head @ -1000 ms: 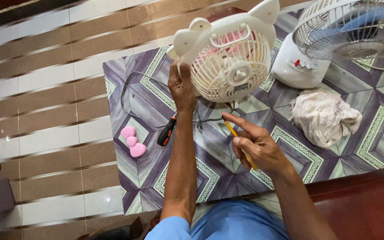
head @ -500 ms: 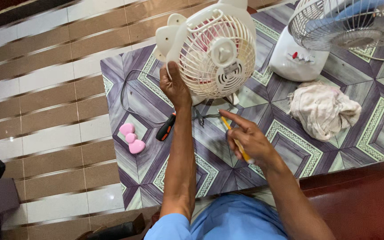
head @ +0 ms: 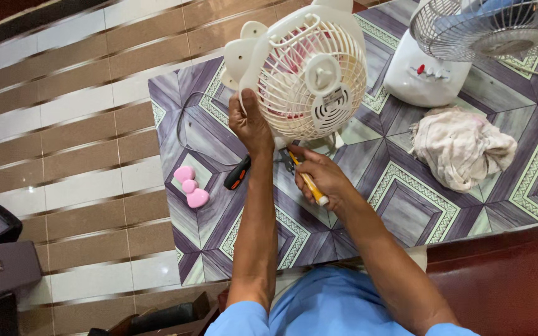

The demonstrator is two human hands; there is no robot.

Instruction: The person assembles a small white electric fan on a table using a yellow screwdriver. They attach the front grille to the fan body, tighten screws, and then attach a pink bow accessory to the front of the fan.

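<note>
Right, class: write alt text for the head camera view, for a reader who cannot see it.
A person's left hand grips the rim of a small cream fan tilted on a patterned table, while the right hand brings a yellow-handled screwdriver to its base. A pink bow, a black-and-orange tool, a crumpled cloth and a second fan sit nearby.

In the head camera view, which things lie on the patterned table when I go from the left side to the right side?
Pink bow-shaped plastic piece → black and orange tool handle → small cream fan with round ears, gripped by the left hand → crumpled off-white cloth.
</note>
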